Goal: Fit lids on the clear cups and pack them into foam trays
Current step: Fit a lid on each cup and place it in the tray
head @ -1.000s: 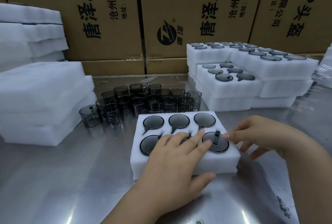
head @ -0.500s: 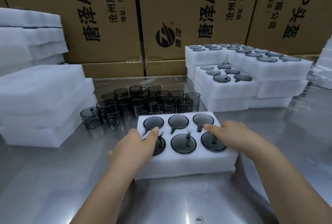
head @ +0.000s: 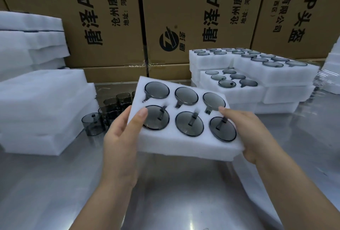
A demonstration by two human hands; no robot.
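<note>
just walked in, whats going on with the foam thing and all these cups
A person holds a white foam tray with both hands, the left hand gripping its left edge and the right hand its right edge, tilted and up off the steel table. Each of its six pockets holds a smoky clear cup. More loose cups stand on the table behind the tray, and filled trays are stacked to the right, so this tray looks ready to join them.
</note>
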